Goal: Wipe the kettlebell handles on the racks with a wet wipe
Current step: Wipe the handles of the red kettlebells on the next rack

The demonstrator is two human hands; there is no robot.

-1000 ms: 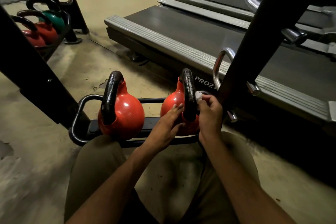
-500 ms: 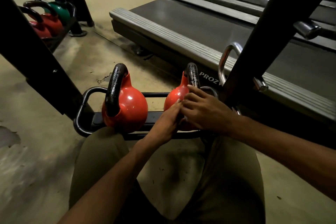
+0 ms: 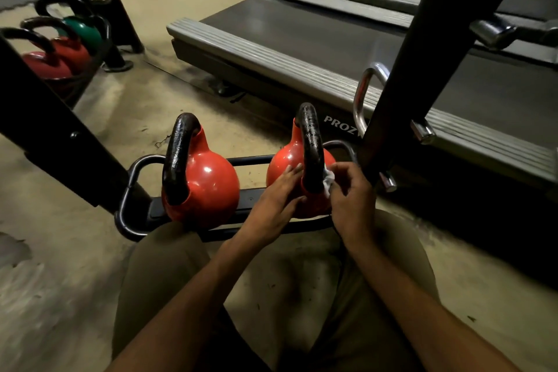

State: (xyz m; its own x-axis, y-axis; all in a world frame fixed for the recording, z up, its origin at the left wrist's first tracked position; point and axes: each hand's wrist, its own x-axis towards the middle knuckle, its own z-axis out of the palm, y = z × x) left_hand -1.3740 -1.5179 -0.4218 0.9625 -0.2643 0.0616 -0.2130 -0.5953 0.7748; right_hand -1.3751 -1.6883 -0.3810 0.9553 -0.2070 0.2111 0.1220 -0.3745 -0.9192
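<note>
Two red kettlebells with black handles stand on a low black rack (image 3: 129, 187) in front of my knees. The left kettlebell (image 3: 208, 181) is untouched. My left hand (image 3: 271, 205) rests with straight fingers on the body of the right kettlebell (image 3: 287, 160). Pinched in my right hand (image 3: 350, 193) is a white wet wipe (image 3: 328, 180), pressed against the lower right side of that kettlebell's black handle (image 3: 309, 145).
A black rack post (image 3: 422, 63) with chrome pegs rises just right of my right hand. Another dark post (image 3: 45, 118) slants at the left. More red and green kettlebells (image 3: 69, 42) sit on a far-left rack. A treadmill deck (image 3: 332, 48) lies behind.
My right hand has come off the handle's left side, where it overlapped my left hand, and moved to the handle's lower right with the wipe showing. My left hand stays on the kettlebell body.
</note>
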